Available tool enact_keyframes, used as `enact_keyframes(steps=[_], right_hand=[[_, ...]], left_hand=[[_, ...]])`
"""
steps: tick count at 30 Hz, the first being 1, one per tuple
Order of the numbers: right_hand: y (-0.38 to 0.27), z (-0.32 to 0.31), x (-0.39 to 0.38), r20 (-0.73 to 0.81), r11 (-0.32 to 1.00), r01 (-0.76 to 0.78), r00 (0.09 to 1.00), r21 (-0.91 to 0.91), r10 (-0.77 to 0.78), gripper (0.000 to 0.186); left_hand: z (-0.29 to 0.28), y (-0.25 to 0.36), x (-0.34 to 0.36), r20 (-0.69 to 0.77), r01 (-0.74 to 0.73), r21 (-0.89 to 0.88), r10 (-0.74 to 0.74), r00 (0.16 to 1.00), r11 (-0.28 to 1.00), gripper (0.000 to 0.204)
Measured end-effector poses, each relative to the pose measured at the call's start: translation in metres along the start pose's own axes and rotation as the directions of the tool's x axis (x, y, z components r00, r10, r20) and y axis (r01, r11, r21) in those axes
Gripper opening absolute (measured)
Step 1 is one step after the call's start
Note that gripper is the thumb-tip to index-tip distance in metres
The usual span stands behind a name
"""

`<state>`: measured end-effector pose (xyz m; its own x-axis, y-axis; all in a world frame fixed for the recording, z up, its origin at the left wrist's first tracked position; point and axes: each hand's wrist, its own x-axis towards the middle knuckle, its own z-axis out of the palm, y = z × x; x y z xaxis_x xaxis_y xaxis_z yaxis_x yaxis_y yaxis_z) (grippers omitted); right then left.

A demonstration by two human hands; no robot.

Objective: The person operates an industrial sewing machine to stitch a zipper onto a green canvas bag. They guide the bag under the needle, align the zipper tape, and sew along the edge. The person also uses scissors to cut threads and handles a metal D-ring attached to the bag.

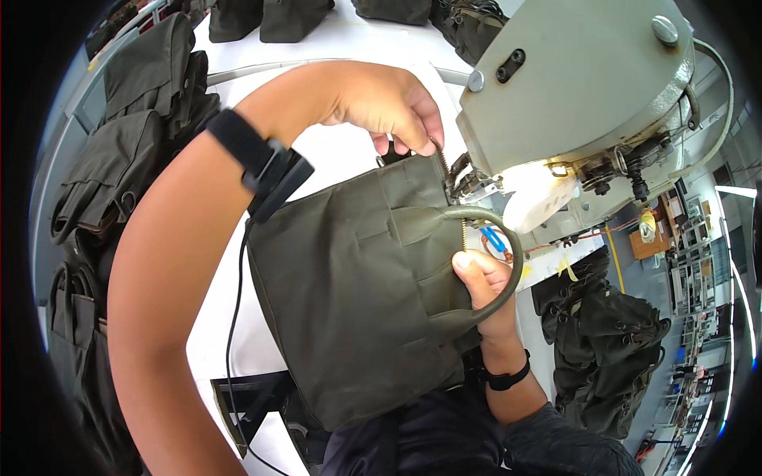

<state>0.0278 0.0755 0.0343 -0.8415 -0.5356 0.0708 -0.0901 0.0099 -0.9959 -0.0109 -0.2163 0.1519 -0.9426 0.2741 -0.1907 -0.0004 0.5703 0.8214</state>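
A dark olive handbag (333, 270) lies on its side across the white table, its zippered opening edge under the needle area of a grey-green sewing machine (579, 87). My left hand (389, 111) reaches over the far side of the bag. Its fingers pinch the far end of the zipper (442, 159), close to the presser foot (476, 186). Nearer to me, my right hand (486, 282) grips the opening edge, thumb on top and fingers mostly hidden. The bag's rounded handle (512, 274) loops around that hand.
Several similar bags (131, 159) are piled along the left side, and more bags (294, 16) stand at the back. To the right hangs another heap of dark bags (599, 341). A blue tool (493, 239) lies beside the machine. A black cable (232, 333) runs from my left wrist strap.
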Motion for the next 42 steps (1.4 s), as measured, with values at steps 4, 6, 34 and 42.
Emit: enact_keyframes(steps=[4,6,34,42], right_hand=[[-0.001,-0.002,0.001,0.039,1.000,0.003,0.999,0.006,-0.003,0.034],[-0.002,-0.008,0.000,0.046,1.000,0.007,0.999,-0.011,-0.007,0.035],[0.016,-0.020,-0.035,0.062,0.991,0.054,0.996,0.125,-0.062,0.025],[0.004,-0.067,-0.079,0.280,0.974,-0.137,0.957,0.179,0.083,0.032]], left_hand=[[0.021,-0.012,-0.015,-0.256,-0.186,0.188,0.231,0.939,0.964,0.021],[0.043,-0.011,-0.023,-0.371,-0.243,0.391,0.394,0.841,0.888,0.017],[0.029,-0.033,0.022,-0.386,-0.026,0.661,0.370,0.845,0.750,0.037],[0.174,0.085,-0.108,-0.360,0.131,0.818,0.320,0.876,0.560,0.044]])
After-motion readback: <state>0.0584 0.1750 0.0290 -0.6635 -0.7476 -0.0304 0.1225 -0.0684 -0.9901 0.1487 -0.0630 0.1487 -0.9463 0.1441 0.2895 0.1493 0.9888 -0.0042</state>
